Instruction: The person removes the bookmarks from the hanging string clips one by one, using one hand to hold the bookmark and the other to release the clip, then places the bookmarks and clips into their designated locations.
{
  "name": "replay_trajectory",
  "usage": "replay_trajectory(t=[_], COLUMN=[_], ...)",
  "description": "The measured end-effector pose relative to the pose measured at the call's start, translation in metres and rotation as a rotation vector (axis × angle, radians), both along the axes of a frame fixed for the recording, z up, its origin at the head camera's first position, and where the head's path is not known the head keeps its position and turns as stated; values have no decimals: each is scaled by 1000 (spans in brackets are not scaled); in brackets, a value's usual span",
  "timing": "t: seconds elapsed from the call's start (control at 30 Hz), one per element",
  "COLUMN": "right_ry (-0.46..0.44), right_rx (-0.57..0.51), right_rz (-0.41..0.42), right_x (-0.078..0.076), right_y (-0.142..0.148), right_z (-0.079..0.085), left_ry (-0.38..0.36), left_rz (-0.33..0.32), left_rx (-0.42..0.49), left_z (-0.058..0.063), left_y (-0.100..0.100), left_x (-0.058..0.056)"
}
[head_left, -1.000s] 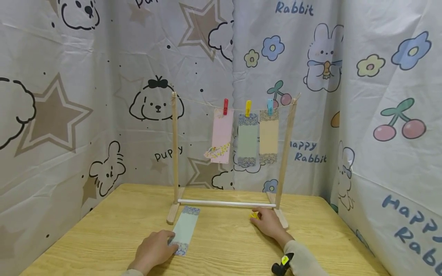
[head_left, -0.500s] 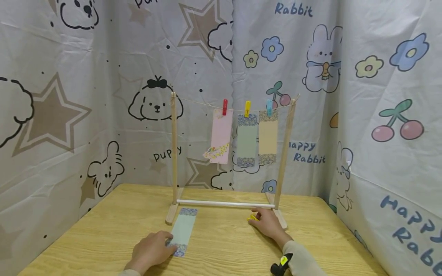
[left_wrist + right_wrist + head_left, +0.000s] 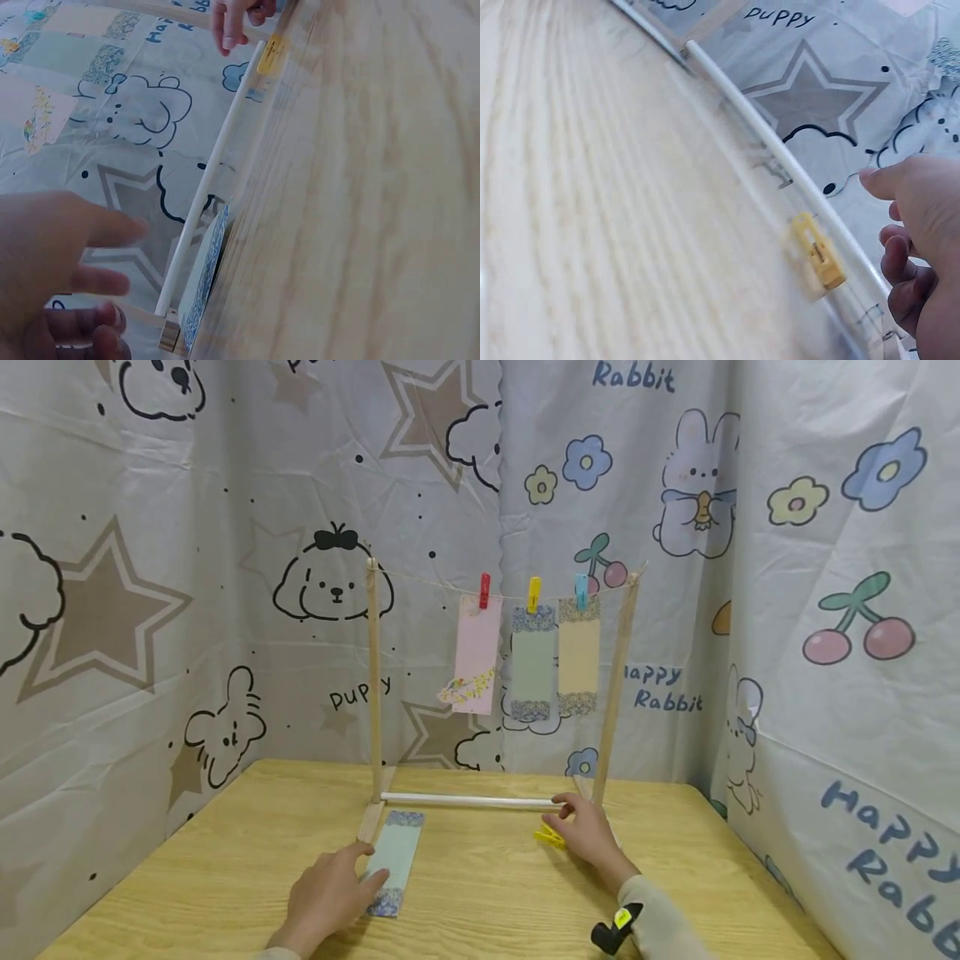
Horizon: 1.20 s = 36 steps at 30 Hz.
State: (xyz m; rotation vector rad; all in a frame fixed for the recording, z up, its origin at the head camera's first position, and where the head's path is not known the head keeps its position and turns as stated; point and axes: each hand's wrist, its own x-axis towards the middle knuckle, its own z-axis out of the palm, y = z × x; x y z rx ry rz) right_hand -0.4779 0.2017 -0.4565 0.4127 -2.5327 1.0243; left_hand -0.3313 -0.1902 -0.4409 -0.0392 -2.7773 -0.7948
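A pale green bookmark (image 3: pixel 399 850) with blue patterned ends lies on the table at left of centre. My left hand (image 3: pixel 330 892) is over its near left edge, thumb and fingers apart; in the left wrist view this hand shows clear of the bookmark (image 3: pixel 204 277), holding nothing. A yellow clothespin (image 3: pixel 550 837) lies on the table by the rack's right foot. Just beside and above it is my right hand (image 3: pixel 592 839), its fingers loosely bent. The right wrist view shows a gap between those fingers and the clothespin (image 3: pixel 819 255).
A wooden rack with a left post (image 3: pixel 375 685), a right post (image 3: pixel 618 685) and a white crossbar (image 3: pixel 465 800) stands behind. From its string hang a pink card (image 3: pixel 476 652), a green card (image 3: pixel 532 664) and a beige card (image 3: pixel 579 656), held by clothespins. Printed curtains surround the table (image 3: pixel 480 893).
My right hand has let go of the yellow clothespin and lifted slightly off it. My left hand's fingers have come up from the bookmark and spread. The head view has shifted slightly.
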Motion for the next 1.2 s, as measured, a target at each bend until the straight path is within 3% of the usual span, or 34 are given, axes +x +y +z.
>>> replay_trajectory(t=[0.13,0.3,0.5,0.67,0.9,1.07,1.2], right_ry=[-49,-84,-94,-125,-215,-235,-230], right_rx=[-116,-156,-273,-375,-621,-708,-742], right_rz=[2,3,45,105,230,343,420], right_x=[2,4,9,11,16,20,26], right_y=[-3,-7,-15,-16,-17,-23,-25], right_z=[10,19,29,38,60,74,80], left_ry=[64,118,168,161,137,103,75], left_rz=[-24,-60,-143,-215,-263,-292,-284], left_rx=[78,181,373,468,596,775,852], left_z=[0,4,4,2,9,13,17], left_y=[3,6,9,13,21,24,29], left_x=[-2,-4,-8,-9,-9,-13,-22])
